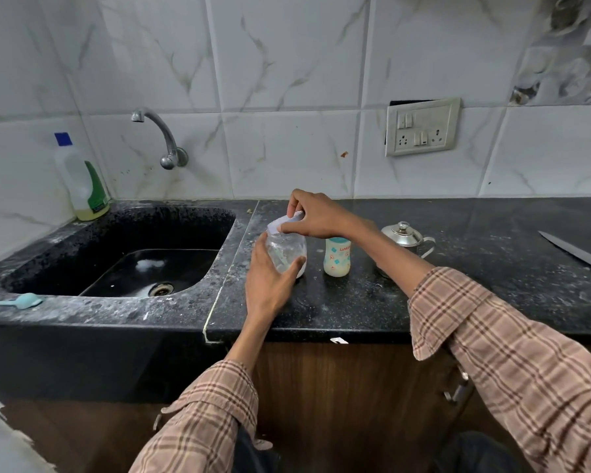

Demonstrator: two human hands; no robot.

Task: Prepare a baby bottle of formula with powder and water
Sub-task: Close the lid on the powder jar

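Note:
A clear plastic jar [285, 251] with a little white powder at its bottom stands on the black counter, just right of the sink. My left hand [268, 279] wraps around the jar's side. My right hand [313, 215] holds the jar's white lid [283, 222] tilted over the mouth. Right beside the jar stands the baby bottle [337, 257], filled with pale milky liquid, its top hidden behind my right wrist. A light blue scoop [21, 301] lies on the sink's front left ledge.
The black sink [58, 254] with a wall tap [164, 138] is at the left, a dish-soap bottle [82, 182] in its back corner. A small steel pot with a lid [406, 235] stands behind my right forearm. A knife [575, 250] lies at the far right.

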